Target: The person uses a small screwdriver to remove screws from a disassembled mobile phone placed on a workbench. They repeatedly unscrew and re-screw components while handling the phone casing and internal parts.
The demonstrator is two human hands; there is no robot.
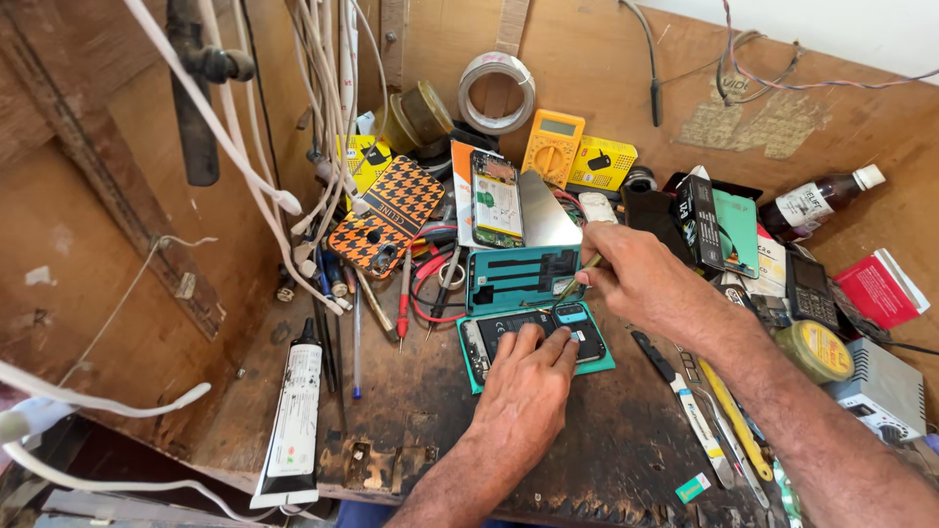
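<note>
Cluttered wooden worktop. Left hand pressed flat, fingers spread, pinning opened phone. Right hand just beyond, pinched shut on tweezers over phone's top. Teal back cover behind. Slip risk: tip gouging board.

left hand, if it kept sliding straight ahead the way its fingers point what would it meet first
Probably the teal back cover lying just beyond the opened phone that the left hand presses on; the tool tip in the right hand sits close by, depth unclear.
</note>
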